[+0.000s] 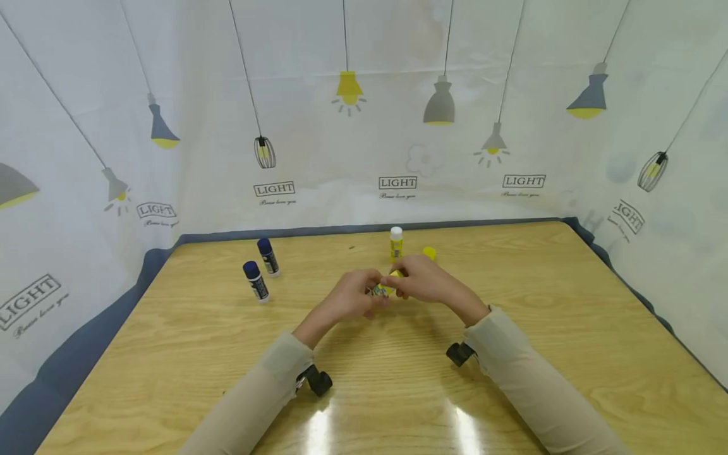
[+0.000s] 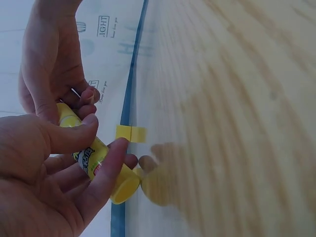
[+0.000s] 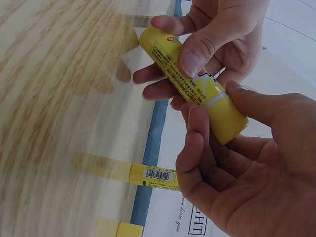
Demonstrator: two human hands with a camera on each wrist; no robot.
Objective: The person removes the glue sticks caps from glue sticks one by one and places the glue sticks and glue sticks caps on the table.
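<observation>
A yellow glue stick (image 3: 168, 57) is held tilted between both hands, just above the wooden table. My left hand (image 1: 348, 294) grips its printed body, thumb on one side and fingers on the other. My right hand (image 1: 425, 279) has thumb and fingers at the yellow cap (image 3: 227, 121), where a pale band shows between cap and body. Behind the hands stands a second yellow glue stick (image 1: 396, 245) with a white top. A loose yellow cap (image 1: 429, 253) sits on the table to its right.
Two glue sticks with dark blue caps stand at the left, one nearer (image 1: 256, 281) and one farther back (image 1: 268, 257). The wooden table (image 1: 546, 284) ends at a pale curtain (image 1: 330, 151) printed with lamps.
</observation>
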